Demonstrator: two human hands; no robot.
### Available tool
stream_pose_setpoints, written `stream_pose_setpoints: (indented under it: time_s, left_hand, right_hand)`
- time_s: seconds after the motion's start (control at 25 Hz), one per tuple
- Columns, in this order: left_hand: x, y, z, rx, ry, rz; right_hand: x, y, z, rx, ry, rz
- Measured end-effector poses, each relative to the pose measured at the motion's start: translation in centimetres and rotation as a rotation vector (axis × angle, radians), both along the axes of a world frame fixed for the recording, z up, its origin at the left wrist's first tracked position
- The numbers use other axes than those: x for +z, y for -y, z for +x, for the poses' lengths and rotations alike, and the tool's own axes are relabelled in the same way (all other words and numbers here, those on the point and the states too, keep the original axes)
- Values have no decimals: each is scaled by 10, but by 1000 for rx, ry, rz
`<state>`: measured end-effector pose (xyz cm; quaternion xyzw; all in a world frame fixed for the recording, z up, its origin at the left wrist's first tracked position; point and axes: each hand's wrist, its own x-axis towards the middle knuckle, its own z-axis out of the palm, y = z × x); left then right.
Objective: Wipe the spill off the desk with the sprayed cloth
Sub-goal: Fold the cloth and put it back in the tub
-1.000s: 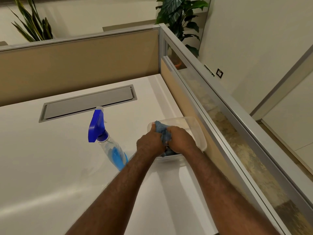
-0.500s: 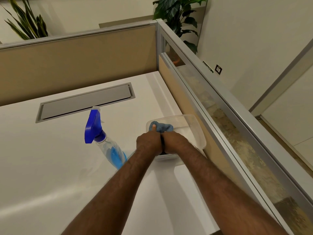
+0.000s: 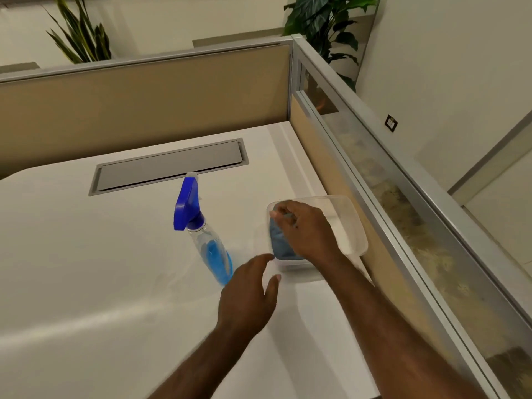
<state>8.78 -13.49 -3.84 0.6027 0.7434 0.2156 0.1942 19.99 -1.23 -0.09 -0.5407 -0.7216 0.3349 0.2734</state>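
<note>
A blue cloth (image 3: 278,240) lies in a clear plastic tub (image 3: 352,226) at the right side of the white desk (image 3: 86,269). My right hand (image 3: 305,230) rests over the cloth inside the tub, fingers spread across it; whether it grips the cloth is hidden. My left hand (image 3: 247,295) hovers over the desk in front of the tub, fingers apart, holding nothing. A clear spray bottle (image 3: 207,243) with a blue trigger head and blue liquid stands just left of the tub. A faint wet sheen shows on the desk around the bottle.
A grey cable-tray lid (image 3: 169,168) is set into the desk at the back. Beige cubicle panels (image 3: 144,102) close the back and right sides, with a glass strip (image 3: 403,226) along the right. Potted plants (image 3: 325,21) stand behind the panels.
My left hand has let go of the cloth and drawn back toward me out of the tub. My right hand stays on the cloth, now flatter over it.
</note>
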Motion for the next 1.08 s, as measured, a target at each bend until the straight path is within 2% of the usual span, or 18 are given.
stream_pose_setpoints:
  time_s: [0.08,0.2,0.4,0.56,0.68,0.92,1.08]
  left_hand:
    - [-16,36,-12,33,-34,-92]
    - [-38,63,-34,155,-65,-200]
    - [-65,48,-74,364,-179,-134]
    - [-77,23,-95,201,-206,-330]
    - [-82,11,-98,107,-192,-405]
    - [-87,12,-106,72,-150,-366]
    - [-86,11,-105,73,-146,-371]
  right_hand:
    - [0,24,-30,65,-24,-7]
    - [-18,60,-75,172,129,-56]
    - [-38,66,-117,107,205,-5]
    - [-36,63,-127,24,138,66]
    - [-23,57,-114,-41,75,86]
    - [26,25,-40,-314,-114,302]
    - [30,4,16,-444,-74,389]
